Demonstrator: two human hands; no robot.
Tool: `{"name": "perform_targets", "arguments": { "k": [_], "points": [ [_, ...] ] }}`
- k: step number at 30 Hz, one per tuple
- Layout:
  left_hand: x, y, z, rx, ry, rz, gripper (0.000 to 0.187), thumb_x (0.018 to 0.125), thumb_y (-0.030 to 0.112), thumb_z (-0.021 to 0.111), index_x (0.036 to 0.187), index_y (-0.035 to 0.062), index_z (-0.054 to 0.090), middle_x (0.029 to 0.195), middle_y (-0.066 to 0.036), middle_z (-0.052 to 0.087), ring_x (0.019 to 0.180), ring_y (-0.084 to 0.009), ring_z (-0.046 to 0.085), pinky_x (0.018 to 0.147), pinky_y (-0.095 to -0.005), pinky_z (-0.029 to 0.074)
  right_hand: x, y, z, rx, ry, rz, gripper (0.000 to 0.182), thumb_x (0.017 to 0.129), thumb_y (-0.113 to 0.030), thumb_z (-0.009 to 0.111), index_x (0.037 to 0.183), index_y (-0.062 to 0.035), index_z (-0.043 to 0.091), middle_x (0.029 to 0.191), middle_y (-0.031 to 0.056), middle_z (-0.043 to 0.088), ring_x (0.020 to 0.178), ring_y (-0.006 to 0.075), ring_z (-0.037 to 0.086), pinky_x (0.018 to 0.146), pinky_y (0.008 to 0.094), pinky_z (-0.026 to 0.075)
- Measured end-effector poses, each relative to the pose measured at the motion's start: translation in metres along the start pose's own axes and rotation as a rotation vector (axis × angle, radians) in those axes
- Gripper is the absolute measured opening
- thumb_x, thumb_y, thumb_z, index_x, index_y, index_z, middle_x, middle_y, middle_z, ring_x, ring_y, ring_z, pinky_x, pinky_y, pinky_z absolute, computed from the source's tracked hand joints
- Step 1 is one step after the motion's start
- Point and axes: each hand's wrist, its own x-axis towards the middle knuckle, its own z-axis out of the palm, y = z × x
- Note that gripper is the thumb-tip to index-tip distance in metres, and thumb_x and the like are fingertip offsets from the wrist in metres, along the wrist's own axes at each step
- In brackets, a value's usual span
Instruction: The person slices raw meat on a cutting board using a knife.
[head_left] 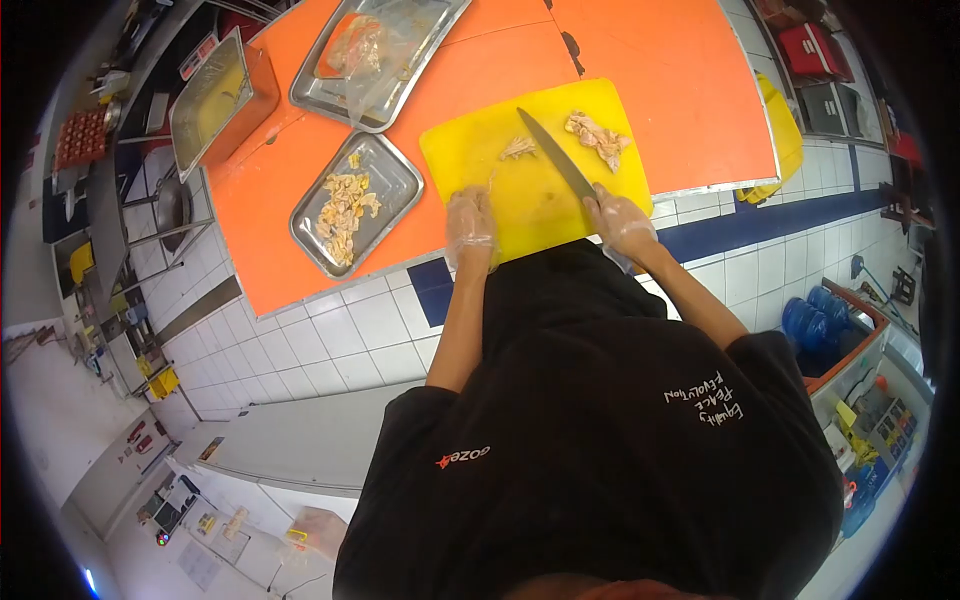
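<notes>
A yellow cutting board (550,215) lies at the near edge of the orange table. My right hand (622,222), in a clear plastic glove, is closed round the handle of a large kitchen knife (556,152). Its blade points away and to the left across the board. My left hand (470,225), also gloved, is closed on the board's left edge near the front corner. Left of the blade sits a small heap of shredded meat (518,148). A larger piece of pale cooked meat, perhaps chicken (597,140), lies right of the blade.
Left of the board, a metal tray (398,205) holds pieces of meat (345,215). Behind it, a larger metal tray (392,112) contains a plastic bag with orange contents (355,48). A deep metal container (262,90) stands at the table's left edge. White tiled floor (330,340) surrounds the table (480,60).
</notes>
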Motion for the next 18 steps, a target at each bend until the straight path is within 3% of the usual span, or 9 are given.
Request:
{"name": "perform_targets", "arguments": {
  "k": [3, 4, 6, 8, 9, 13, 15, 16, 18],
  "points": [
    [0.008, 0.016, -0.001, -0.139, 0.095, 0.006, 0.029, 0.105, 0.020, 0.066, 0.126, 0.0021, 0.075, 0.116, -0.024, 0.075, 0.114, -0.0405, 0.071, 0.099, -0.0480, 0.057, 0.022, 0.005, 0.022, 0.118, 0.083, -0.081, 0.054, 0.116, -0.043, 0.046, 0.142, 0.0031, 0.059, 0.106, 0.0359, 0.074, 0.103, 0.0534, 0.072, 0.093, 0.0596, 0.055],
    [0.015, 0.015, 0.005, -0.137, 0.102, 0.005, 0.029, 0.105, 0.020, 0.066, 0.126, 0.0021, 0.075, 0.116, -0.024, 0.075, 0.114, -0.0405, 0.071, 0.099, -0.0480, 0.057, 0.019, -0.001, 0.021, 0.139, 0.021, -0.079, 0.054, 0.116, -0.043, 0.046, 0.140, 0.0035, 0.059, 0.108, 0.0357, 0.074, 0.105, 0.0530, 0.071, 0.094, 0.0588, 0.055],
    [0.026, 0.022, 0.016, -0.459, 0.092, -0.125, 0.035, 0.103, 0.015, 0.070, 0.131, -0.0044, 0.072, 0.120, -0.024, 0.077, 0.113, -0.0352, 0.075, 0.100, -0.0420, 0.058, 0.014, -0.006, 0.022, 0.151, -0.043, -0.079, 0.053, 0.115, -0.043, 0.047, 0.138, 0.0040, 0.060, 0.110, 0.0354, 0.074, 0.107, 0.0525, 0.071, 0.095, 0.0580, 0.055],
    [0.029, 0.034, 0.020, -0.513, 0.117, -0.130, 0.038, 0.101, 0.014, 0.073, 0.133, -0.0070, 0.070, 0.119, -0.024, 0.077, 0.111, -0.0332, 0.076, 0.099, -0.0399, 0.058, 0.009, -0.008, 0.031, 0.193, -0.111, -0.187, 0.051, 0.115, -0.041, 0.047, 0.136, 0.0031, 0.061, 0.115, 0.0341, 0.073, 0.111, 0.0518, 0.070, 0.098, 0.0562, 0.054],
    [0.030, 0.037, 0.021, -0.563, 0.141, -0.132, 0.041, 0.100, 0.013, 0.076, 0.134, -0.0095, 0.069, 0.119, -0.023, 0.078, 0.109, -0.0312, 0.076, 0.099, -0.0379, 0.058, 0.002, -0.019, 0.019, 0.185, -0.182, -0.192, 0.051, 0.115, -0.040, 0.047, 0.142, 0.0011, 0.061, 0.124, 0.0341, 0.072, 0.119, 0.0516, 0.068, 0.105, 0.0550, 0.053],
    [0.028, 0.028, 0.023, -0.379, 0.272, -0.005, 0.042, 0.098, 0.013, 0.081, 0.133, -0.0078, 0.070, 0.111, -0.019, 0.078, 0.100, -0.0272, 0.077, 0.095, -0.0375, 0.060, 0.003, -0.021, 0.041, 0.175, -0.114, -0.341, 0.051, 0.114, -0.041, 0.047, 0.142, -0.0001, 0.061, 0.126, 0.0333, 0.072, 0.122, 0.0514, 0.067, 0.106, 0.0541, 0.052],
    [0.034, 0.014, 0.021, -0.743, 0.057, -0.250, 0.034, 0.098, 0.011, 0.081, 0.127, -0.0046, 0.072, 0.116, -0.016, 0.075, 0.103, -0.0216, 0.074, 0.091, -0.0372, 0.061, -0.001, -0.031, 0.031, 0.256, -0.169, -0.316, 0.053, 0.114, -0.044, 0.046, 0.143, -0.0009, 0.061, 0.125, 0.0320, 0.072, 0.120, 0.0498, 0.067, 0.106, 0.0523, 0.051],
    [0.034, 0.017, 0.005, -0.742, 0.063, -0.251, 0.034, 0.098, 0.011, 0.081, 0.127, -0.0046, 0.072, 0.116, -0.016, 0.075, 0.103, -0.0216, 0.074, 0.091, -0.0372, 0.061, -0.002, -0.041, 0.019, 0.256, -0.171, -0.322, 0.053, 0.114, -0.044, 0.046, 0.143, -0.0009, 0.061, 0.125, 0.0320, 0.072, 0.120, 0.0498, 0.067, 0.106, 0.0523, 0.051],
    [0.034, 0.016, -0.031, -0.859, 0.126, -0.211, 0.027, 0.099, 0.009, 0.079, 0.123, -0.0011, 0.072, 0.115, -0.012, 0.074, 0.100, -0.0181, 0.071, 0.088, -0.0357, 0.061, -0.007, -0.056, -0.006, 0.339, -0.384, -0.281, 0.055, 0.115, -0.047, 0.046, 0.142, -0.0009, 0.060, 0.123, 0.0301, 0.072, 0.115, 0.0477, 0.068, 0.103, 0.0518, 0.052]
  ]
}}
